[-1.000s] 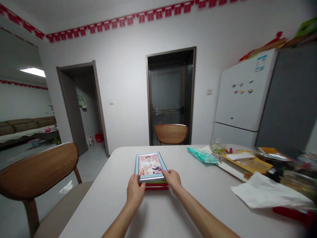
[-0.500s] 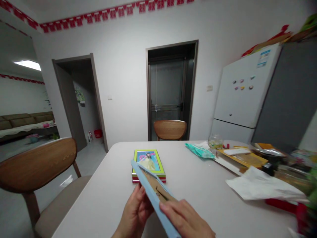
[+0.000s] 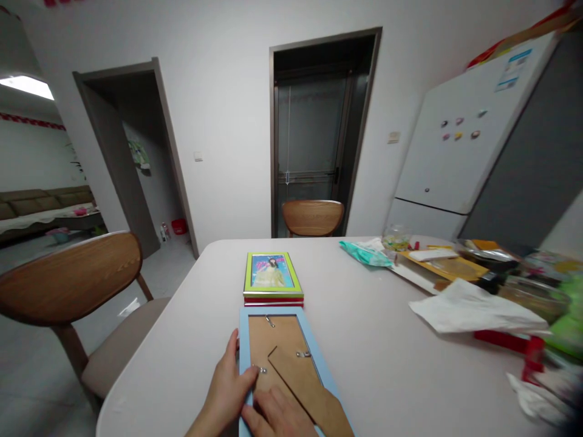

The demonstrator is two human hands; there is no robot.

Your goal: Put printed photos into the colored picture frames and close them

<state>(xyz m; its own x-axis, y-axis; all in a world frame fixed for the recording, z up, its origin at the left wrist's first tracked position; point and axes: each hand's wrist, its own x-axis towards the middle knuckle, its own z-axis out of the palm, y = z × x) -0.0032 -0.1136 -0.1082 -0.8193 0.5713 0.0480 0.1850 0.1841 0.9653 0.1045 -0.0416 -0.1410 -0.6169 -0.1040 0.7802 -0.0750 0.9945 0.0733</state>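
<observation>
A light blue picture frame (image 3: 314,358) lies face down at the table's near side, its brown backing board and kickstand leg (image 3: 296,379) facing up. Small metal clips (image 3: 303,354) sit along the inner edges of the frame. My left hand (image 3: 228,379) grips the frame's left edge, thumb on top by a clip. With fingers curled, my right hand (image 3: 280,416) presses on the lower left of the backing and edge; its fingertips are partly hidden. Just beyond lies a stack of frames, a lime green picture frame (image 3: 296,279) on top and a red one (image 3: 273,300) beneath.
On the white table's (image 3: 373,352) right side are a teal packet (image 3: 367,254), a glass jar (image 3: 396,237), a yellow envelope (image 3: 455,267), white paper (image 3: 478,306) and a red object (image 3: 501,341). Wooden chairs stand at the left (image 3: 73,273) and far side (image 3: 313,218).
The blue frame has gone from tilted on edge to lying back side up. My right hand has shifted from its right side to its lower left. The view has tipped downward.
</observation>
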